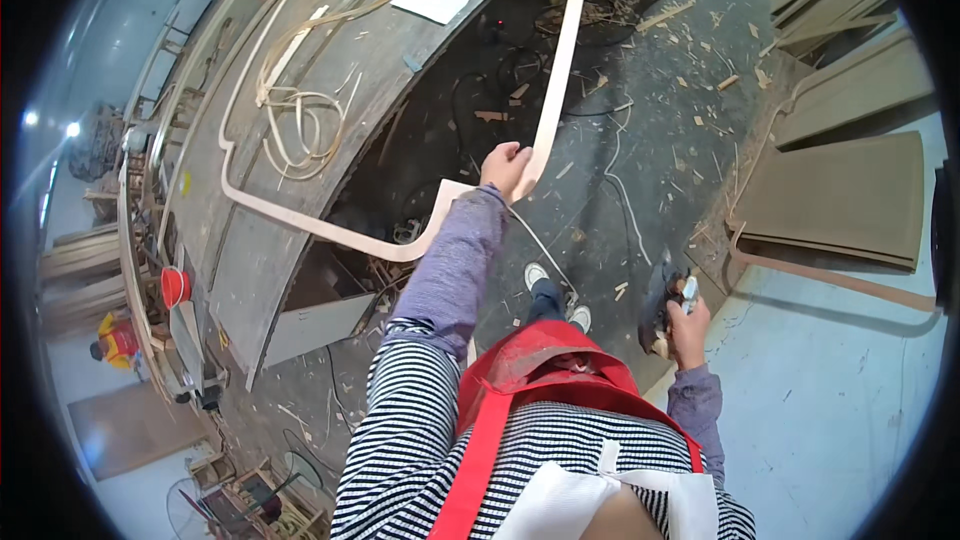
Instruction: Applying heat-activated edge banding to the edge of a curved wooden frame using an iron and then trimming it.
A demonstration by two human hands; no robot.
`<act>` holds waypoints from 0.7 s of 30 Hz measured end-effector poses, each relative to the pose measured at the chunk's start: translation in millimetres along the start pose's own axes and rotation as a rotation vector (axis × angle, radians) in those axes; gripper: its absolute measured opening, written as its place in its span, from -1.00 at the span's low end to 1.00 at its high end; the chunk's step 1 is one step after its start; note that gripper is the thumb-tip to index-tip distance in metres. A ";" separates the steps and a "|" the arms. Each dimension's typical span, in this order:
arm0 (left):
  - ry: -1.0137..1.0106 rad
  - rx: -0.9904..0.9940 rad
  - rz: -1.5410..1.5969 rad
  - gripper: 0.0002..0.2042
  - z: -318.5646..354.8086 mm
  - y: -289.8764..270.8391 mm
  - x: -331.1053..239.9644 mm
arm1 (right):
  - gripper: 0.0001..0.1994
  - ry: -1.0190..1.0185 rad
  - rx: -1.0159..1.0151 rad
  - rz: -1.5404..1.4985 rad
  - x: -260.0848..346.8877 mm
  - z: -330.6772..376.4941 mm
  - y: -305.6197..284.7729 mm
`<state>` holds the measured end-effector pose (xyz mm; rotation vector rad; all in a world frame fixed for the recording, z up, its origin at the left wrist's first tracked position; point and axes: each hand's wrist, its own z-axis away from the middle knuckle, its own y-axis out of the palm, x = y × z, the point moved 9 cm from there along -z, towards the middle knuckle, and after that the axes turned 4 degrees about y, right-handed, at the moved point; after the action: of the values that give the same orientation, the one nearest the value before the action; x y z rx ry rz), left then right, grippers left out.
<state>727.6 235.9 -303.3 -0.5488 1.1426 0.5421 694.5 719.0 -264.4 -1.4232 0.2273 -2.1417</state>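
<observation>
My left hand (505, 168) is stretched out in front of me, gripping a long pale wooden frame piece (556, 70) at its corner. From that corner one leg runs up and away, and the other (300, 220) curves left across the edge of the grey workbench (330, 130). Low at my side, my right hand (685, 325) holds a dark hand tool (662, 305) with a pale grip end. I wear a striped top and a red apron (540, 380).
Thin curled wood strips (300, 110) and a white sheet (430, 2) lie on the workbench. Offcuts and cables litter the dark floor (650, 90). Brown boards (840, 195) are stacked at right. A red bucket (175, 286) sits at left, and a person in yellow (115, 340) is far left.
</observation>
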 end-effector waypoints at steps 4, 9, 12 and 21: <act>0.447 -0.204 -0.398 -0.59 78.9 -5.0 -44.4 | -0.73 -0.056 -0.013 0.006 -43.1 11.2 -24.8; 0.450 -0.109 -0.233 -0.64 185.4 -35.0 -40.4 | -0.84 0.057 -0.001 -0.061 -73.3 32.8 -41.6; 0.417 -0.121 -0.368 -0.72 220.1 -91.0 -30.0 | -0.87 0.167 0.003 -0.135 -83.2 45.0 -38.3; 0.631 -0.234 -0.874 -0.81 203.7 -297.2 -34.3 | -0.88 0.243 0.027 -0.162 -84.7 44.7 42.8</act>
<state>1050.6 143.2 -168.9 -1.3942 1.2820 -0.2917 773.5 735.3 -331.3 -1.2001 0.1771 -2.4417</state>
